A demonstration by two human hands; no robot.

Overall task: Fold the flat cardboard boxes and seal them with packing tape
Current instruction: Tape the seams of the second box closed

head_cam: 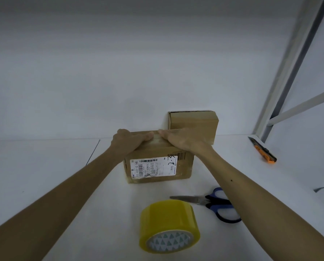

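Labelled brown cardboard box (154,150) stands mid-way on the white bench (117,204), flaps down. Left grip (131,141) hooks its fingers over the far top edge, thumb on the lid. Right grip (183,138) lies flat, fingers straight, pressing the top seam. Judgement: both keep the flaps shut and smooth a tape strip (a paler band seems to run between them). Contents hidden. Plain brown cardboard box (193,121) behind, at the wall, also closed, contents unseen. Yellow roll of packing tape (168,221) and blue-handled steel scissors (214,202) lie close by, likely kept within reach.
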